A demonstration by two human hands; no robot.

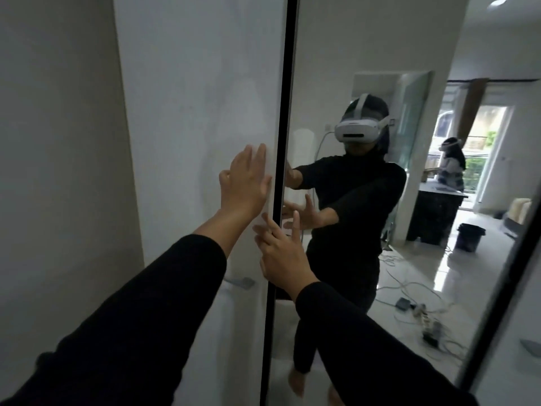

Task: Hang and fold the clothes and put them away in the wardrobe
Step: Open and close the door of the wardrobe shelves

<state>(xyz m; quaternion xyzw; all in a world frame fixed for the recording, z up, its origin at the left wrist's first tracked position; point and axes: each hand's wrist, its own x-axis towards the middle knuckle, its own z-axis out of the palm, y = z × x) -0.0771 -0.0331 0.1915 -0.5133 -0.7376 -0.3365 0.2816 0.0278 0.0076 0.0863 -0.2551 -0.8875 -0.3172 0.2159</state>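
Your left hand (247,183) lies flat, fingers straight and together, pressed against the white wardrobe door (199,127), fingertips near its right edge. Your right hand (281,247) sits just below and to the right, fingers loosely spread at the dark vertical seam (281,142), holding nothing; whether they hook the edge is unclear. Right of the seam stands the mirrored door (366,54), reflecting you. The seam runs top to bottom, directly ahead of both hands, the right hand nearer it. A small metal handle (241,282) sits lower on the white door. No clothes are in view.
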